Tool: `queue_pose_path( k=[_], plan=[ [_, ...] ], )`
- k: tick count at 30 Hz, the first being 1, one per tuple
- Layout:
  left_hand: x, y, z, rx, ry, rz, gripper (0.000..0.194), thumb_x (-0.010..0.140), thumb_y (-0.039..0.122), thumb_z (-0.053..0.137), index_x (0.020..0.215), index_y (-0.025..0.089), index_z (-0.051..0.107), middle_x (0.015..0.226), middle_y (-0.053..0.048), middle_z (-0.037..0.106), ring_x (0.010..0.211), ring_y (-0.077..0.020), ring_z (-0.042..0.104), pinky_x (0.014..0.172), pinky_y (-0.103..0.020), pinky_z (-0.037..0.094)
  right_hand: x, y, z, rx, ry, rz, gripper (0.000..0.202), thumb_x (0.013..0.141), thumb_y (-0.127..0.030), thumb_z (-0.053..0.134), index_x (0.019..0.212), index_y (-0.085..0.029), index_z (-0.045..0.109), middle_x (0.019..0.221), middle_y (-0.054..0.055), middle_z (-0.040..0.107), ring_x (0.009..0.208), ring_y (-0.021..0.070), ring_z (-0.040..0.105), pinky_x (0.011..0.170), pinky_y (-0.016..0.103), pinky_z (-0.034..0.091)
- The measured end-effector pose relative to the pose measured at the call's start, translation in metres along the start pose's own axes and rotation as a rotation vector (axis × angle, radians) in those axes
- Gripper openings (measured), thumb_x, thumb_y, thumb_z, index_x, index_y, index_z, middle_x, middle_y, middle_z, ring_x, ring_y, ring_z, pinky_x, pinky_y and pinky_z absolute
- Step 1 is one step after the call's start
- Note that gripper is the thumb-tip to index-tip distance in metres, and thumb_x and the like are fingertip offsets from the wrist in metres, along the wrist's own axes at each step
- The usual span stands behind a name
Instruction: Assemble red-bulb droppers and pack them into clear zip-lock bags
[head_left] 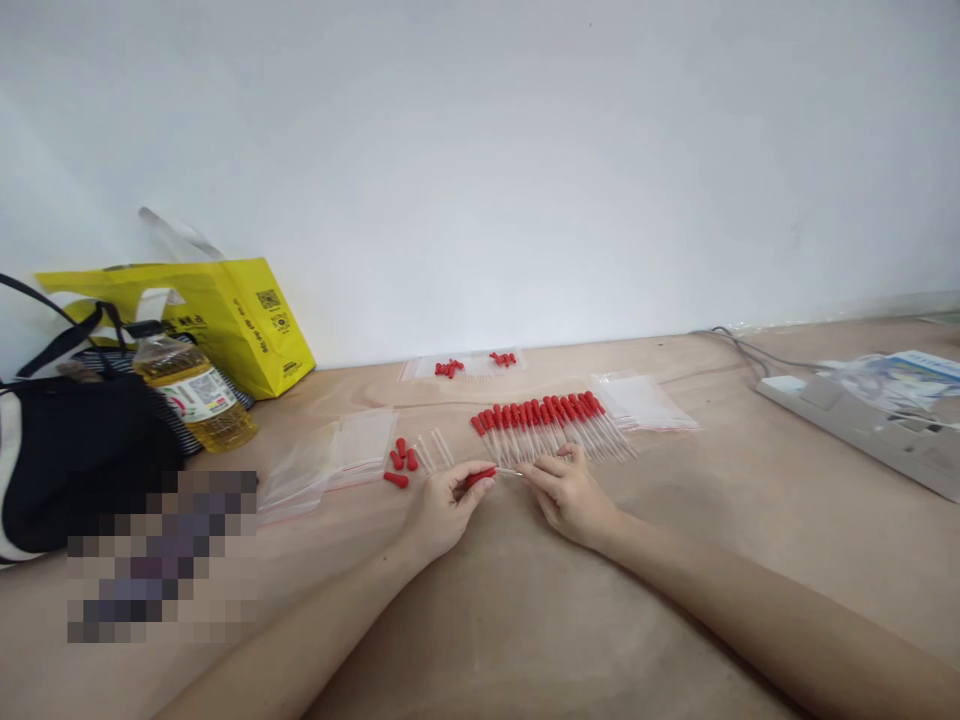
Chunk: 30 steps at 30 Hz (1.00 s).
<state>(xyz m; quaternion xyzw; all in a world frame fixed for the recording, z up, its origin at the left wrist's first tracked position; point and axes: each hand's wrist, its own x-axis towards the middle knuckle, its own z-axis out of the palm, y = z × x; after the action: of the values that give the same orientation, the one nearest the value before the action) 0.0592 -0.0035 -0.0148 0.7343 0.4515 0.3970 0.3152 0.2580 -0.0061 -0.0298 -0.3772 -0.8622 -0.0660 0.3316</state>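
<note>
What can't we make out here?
Head view: red rubbery bulb, partly covered by left hand.
Head view: thin clear tube, one end hidden by right hand.
Head view: whatever's under the dark pixelated patch, masked.
Head view: pale plastic power strip, cut by right edge.
Head view: white label on clear plastic bottle, fine print too small.

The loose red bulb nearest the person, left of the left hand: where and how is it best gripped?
Probably pinch the loose red bulb across its middle, coming down from the near side: it lies on its side, lengthwise roughly left to right, and the other loose bulbs lie just beyond it.
</note>
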Motion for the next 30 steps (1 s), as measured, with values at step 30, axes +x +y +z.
queue_pose_path(
  k=[30],
  plan=[
    [-0.001,0.019,-0.010,0.819,0.263,0.799,0.014,0.077,0.023,0.058,0.090,0.024,0.062,0.087,0.004,0.069,0.089,-0.0203,0.060,0.100,-0.054,0.009,0.002,0.006,-0.006,-0.182,0.228,-0.361,0.027,0.081,-0.007,0.038,0.098,-0.014,0.057,0.064,0.000,0.056,0.064,0.0111,0.046,0.083,0.035,0.023]
  ],
)
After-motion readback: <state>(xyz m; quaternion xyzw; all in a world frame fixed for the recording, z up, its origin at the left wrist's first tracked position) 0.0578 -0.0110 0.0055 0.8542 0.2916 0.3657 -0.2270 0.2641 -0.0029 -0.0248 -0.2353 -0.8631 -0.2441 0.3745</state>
